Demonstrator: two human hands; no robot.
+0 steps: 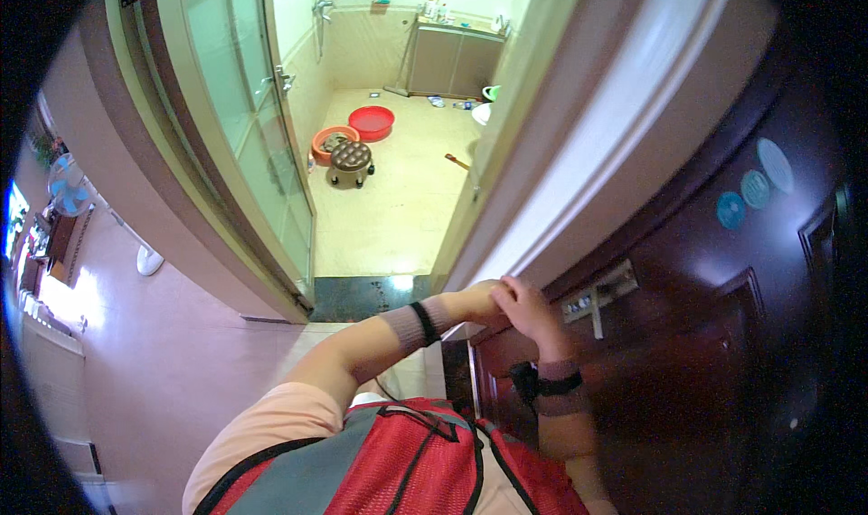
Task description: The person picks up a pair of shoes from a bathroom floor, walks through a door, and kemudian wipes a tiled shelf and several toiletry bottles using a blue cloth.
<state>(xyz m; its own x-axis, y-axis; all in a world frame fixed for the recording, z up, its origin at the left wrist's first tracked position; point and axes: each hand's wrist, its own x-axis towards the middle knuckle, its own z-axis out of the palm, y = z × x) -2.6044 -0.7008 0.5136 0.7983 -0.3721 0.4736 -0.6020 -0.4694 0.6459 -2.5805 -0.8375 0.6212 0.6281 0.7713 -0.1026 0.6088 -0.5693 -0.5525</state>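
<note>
My left hand (480,301) reaches across to the right at the door frame's edge. My right hand (534,315) meets it there, its fingers against the left hand's fingers. The left fingers are mostly hidden, and whether anything lies between the hands cannot be made out. Both wrists wear a knitted cuff with a black strap; a small black device (523,382) sits at the right one. Close to the right hand is a dark reddish-brown door (664,379) with a metal lever handle (597,315). The white door casing (542,210) rises just beyond both hands.
A frosted-glass door (234,88) stands open into a bathroom, over a dark stone threshold (346,298). Inside are a wheeled stool (351,155), a red basin (371,123), an orange basin (322,150) and a low cabinet (454,60). A standing fan (69,186) is at left.
</note>
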